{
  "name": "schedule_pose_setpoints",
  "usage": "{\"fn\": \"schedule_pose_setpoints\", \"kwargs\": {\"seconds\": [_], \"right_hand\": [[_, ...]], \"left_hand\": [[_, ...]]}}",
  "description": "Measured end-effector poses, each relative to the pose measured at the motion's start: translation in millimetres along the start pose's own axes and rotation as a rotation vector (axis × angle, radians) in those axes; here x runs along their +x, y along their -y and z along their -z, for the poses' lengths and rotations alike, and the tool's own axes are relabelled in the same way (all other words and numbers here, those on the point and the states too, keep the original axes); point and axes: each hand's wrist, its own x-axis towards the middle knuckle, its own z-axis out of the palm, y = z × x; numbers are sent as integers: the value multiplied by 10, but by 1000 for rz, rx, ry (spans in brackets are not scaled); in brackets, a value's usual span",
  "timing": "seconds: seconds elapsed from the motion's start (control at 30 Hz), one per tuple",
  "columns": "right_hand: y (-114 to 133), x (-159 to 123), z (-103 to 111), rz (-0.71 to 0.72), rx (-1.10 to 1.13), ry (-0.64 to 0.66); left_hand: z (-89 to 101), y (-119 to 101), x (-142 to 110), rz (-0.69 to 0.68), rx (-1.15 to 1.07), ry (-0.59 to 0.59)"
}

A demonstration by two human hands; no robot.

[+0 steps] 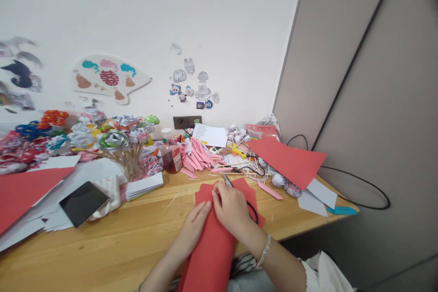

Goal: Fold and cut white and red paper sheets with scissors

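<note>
A long sheet of red paper [212,246] lies over the near edge of the wooden table [102,246] and hangs toward me. My left hand [193,226] rests on the paper's left side, fingers stretched flat along it. My right hand [232,207] is closed round black-handled scissors [227,181], whose blades point away from me at the paper's far end. A black loop of the scissors handle shows to the right of that hand. A silver bracelet sits on my right wrist.
Pink paper strips [198,155], a small red bottle [171,157], paper flowers on sticks [112,141], a black phone [84,201], a stack of white sheets [143,186], a large red sheet [287,159] and a yellow glue gun [237,149] crowd the table's back. A black cable [359,187] loops off the right edge.
</note>
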Motion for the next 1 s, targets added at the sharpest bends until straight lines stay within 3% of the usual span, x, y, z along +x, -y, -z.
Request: {"fn": "schedule_pose_setpoints", "kwargs": {"seconds": [0.13,0.23,0.4,0.6,0.8,0.9,1.0], "right_hand": [[2,-17,-4,27,57,-13],[6,-20,5,70,51,7],[-24,21,15,77,65,40],[-181,120,32,-49,50,-36],[-220,142,19,-66,34,-52],[-195,155,23,-58,49,-56],[-173,167,33,-65,46,-67]], "left_hand": [[-20,-5,4,-93,-12,69],[-23,1,28,-90,-64,72],[-26,13,41,-7,-187,44],[-71,44,-123,172,-241,202],[-122,129,-176,22,-80,126],[-127,136,-162,12,-104,157],[-142,123,-159,13,-85,106]]}}
